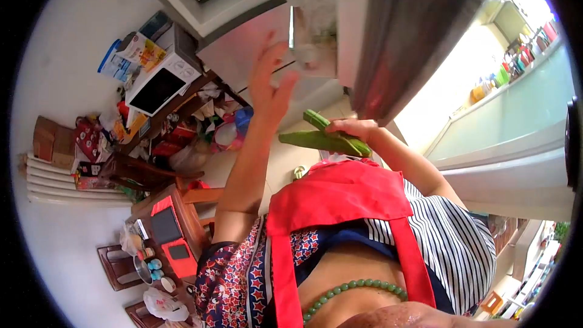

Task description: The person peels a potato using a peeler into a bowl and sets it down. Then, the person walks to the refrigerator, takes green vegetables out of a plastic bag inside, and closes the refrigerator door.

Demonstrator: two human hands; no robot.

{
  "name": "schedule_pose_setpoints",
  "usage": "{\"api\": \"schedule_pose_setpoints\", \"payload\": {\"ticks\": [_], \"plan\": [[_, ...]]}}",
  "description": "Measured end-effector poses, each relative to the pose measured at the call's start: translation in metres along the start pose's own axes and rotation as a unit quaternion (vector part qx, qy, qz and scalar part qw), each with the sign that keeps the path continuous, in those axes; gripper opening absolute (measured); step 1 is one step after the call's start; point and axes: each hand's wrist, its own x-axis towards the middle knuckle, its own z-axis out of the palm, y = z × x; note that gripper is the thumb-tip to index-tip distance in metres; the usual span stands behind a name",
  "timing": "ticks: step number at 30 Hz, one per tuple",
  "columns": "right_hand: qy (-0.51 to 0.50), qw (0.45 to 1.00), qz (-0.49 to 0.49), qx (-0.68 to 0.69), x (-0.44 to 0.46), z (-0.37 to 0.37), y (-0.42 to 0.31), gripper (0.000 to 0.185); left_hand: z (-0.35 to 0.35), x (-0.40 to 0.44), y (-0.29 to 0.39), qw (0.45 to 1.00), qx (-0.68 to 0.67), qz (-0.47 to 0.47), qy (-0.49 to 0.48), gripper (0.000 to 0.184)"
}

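Observation:
My left hand point(270, 88) is raised with its fingers apart and nothing in it, slightly smeared by motion. Behind its fingers stands a tall appliance with a pinkish-grey front point(234, 48), possibly a refrigerator. My right hand point(355, 129) is closed around long green vegetables point(322, 141), held in front of my red apron point(346, 191). One piece lies along the underside of the hand, and a shorter end pokes out above it. Their exact kind is unclear. A blurred, partly see-through shape point(310, 18) hangs to the right of my left fingers.
A dark door edge point(419, 30) rises close to my right hand. Left, a white microwave point(164, 82) stands on a cluttered shelf. Below it are a wooden chair point(139, 173), a radiator point(73, 188) and a table with a red-cased tablet point(167, 223). Bottles line a counter point(513, 85) on the right.

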Motion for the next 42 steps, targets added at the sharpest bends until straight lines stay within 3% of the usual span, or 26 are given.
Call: {"api": "schedule_pose_setpoints", "payload": {"ticks": [2, 3, 4, 7, 10, 11, 12, 17, 22, 23, 26, 29, 38, 41, 42], "plan": [[-0.034, 0.999, 0.008, 0.0, 0.034, -0.006, 0.011, 0.043, -0.026, -0.017, 0.003, 0.994, 0.048, 0.045, 0.093, 0.046], [-0.006, 0.999, -0.025, -0.033, 0.02, 0.021, -0.007, 0.044, -0.038, -0.026, 0.004, 0.987, 0.071, 0.072, 0.127, 0.05], [-0.003, 1.0, 0.004, -0.024, 0.03, 0.023, -0.007, 0.044, -0.049, -0.035, 0.004, 0.978, 0.095, 0.097, 0.16, 0.054], [-0.001, 0.998, 0.059, -0.004, 0.07, 0.009, -0.003, 0.044, -0.062, -0.059, -0.005, 0.982, 0.081, 0.102, 0.137, 0.07], [-0.005, 0.999, 0.046, 0.003, 0.084, 0.013, -0.011, 0.043, -0.066, -0.054, -0.018, 0.991, 0.08, 0.005, 0.104, 0.08], [0.004, 0.999, 0.039, -0.015, 0.086, 0.017, -0.017, 0.042, -0.07, -0.05, -0.032, 0.992, 0.082, -0.035, 0.089, 0.08], [0.013, 0.999, 0.03, -0.016, 0.088, 0.02, -0.022, 0.042, -0.076, -0.043, -0.037, 0.982, 0.155, -0.006, 0.103, 0.069], [0.042, 0.999, -0.027, 0.004, 0.088, 0.039, -0.05, 0.043, -0.119, -0.015, -0.121, 0.977, 0.108, -0.059, 0.173, 0.058], [-0.001, 0.991, -0.119, 0.068, 0.092, 0.053, -0.094, 0.047, -0.161, 0.017, -0.171, 0.959, 0.153, -0.184, 0.154, 0.048], [0.006, 0.987, -0.138, 0.084, 0.093, 0.058, -0.105, 0.049, -0.17, 0.017, -0.203, 0.952, 0.209, -0.165, 0.152, 0.044], [0.001, 0.97, -0.231, 0.081, 0.097, 0.076, -0.135, 0.054, -0.187, 0.039, -0.221, 0.951, 0.172, -0.228, 0.123, 0.033], [0.005, 0.955, -0.273, 0.119, 0.105, 0.08, -0.157, 0.054, -0.196, 0.054, -0.242, 0.946, 0.228, -0.201, 0.11, 0.031], [0.019, 0.927, -0.346, 0.141, 0.133, 0.088, -0.184, 0.051, -0.215, 0.066, -0.3, 0.964, 0.229, -0.117, 0.07, 0.038], [0.02, 0.919, -0.357, 0.166, 0.138, 0.088, -0.182, 0.049, -0.211, 0.067, -0.282, 0.959, 0.211, -0.18, 0.056, 0.039], [0.022, 0.916, -0.364, 0.168, 0.138, 0.087, -0.182, 0.049, -0.209, 0.064, -0.29, 0.954, 0.24, -0.161, 0.075, 0.04]]}}
